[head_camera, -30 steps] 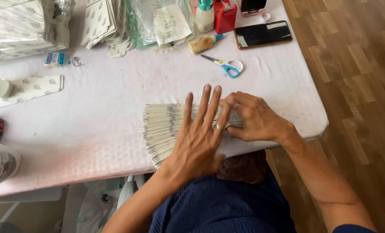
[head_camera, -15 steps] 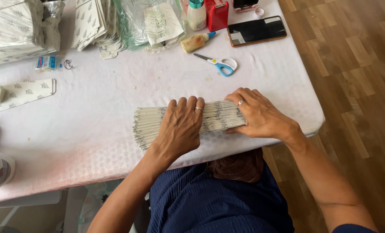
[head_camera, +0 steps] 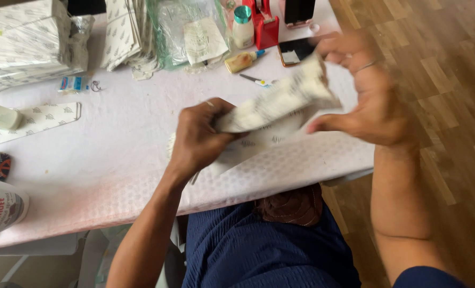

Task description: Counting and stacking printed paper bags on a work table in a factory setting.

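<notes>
At the far edge of the tabletop (head_camera: 104, 160) a clear plastic bag (head_camera: 187, 32) lies open-mouthed with white printed paper pieces inside it; beside it stand a small white bottle with a teal cap (head_camera: 243, 26) and a red tape dispenser (head_camera: 265, 24). The left hand (head_camera: 197, 140) is curled knuckles-up, fingers clamped around the near end of a thick bundle of flat paper pieces (head_camera: 277, 101). The right hand (head_camera: 365, 90), blurred by motion, is raised with the palm turned inward, its fingers and thumb closed on the bundle's far end, so the bundle hangs tilted in the air above the front middle of the tabletop, between the two hands. The bundle looks pale, with a fine grey print, its edges stacked in layers. The tabletop's cover is white, faintly pink in places, with an embossed dotted texture. More patterned flat packs (head_camera: 24, 42) sit piled at the far left, and a small glue tube (head_camera: 242, 60) lies near a dark phone (head_camera: 296, 50).
</notes>
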